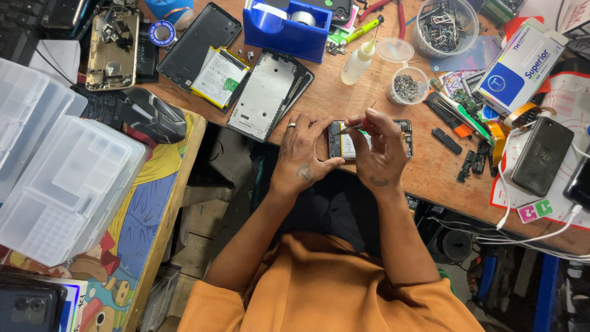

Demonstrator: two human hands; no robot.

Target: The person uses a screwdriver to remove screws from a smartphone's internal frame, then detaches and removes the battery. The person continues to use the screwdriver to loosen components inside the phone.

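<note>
From the head view, your left hand (305, 154) lies on the opened phone (369, 139), fingers spread over its left end and thumb pressed against its near side, steadying it rather than clasping it. The phone rests flat at the near edge of the wooden bench (344, 98), about midway along it, its insides facing up. Your right hand (382, 149) is pinched shut around a thin red-handled screwdriver (362, 125), the tip pointing left and down into the phone's left part.

Just beyond your left hand a bare phone frame (265, 93) lies tilted, with a loose battery (219, 76) and a black back cover (198, 44) beside it. A blue tape dispenser (287, 29) stands toward the far edge. A small squeeze bottle (358, 61) and a cup of screws (407, 86) sit beyond your right hand. Clear plastic organiser boxes (64, 184) are stacked on the side table at your left.
</note>
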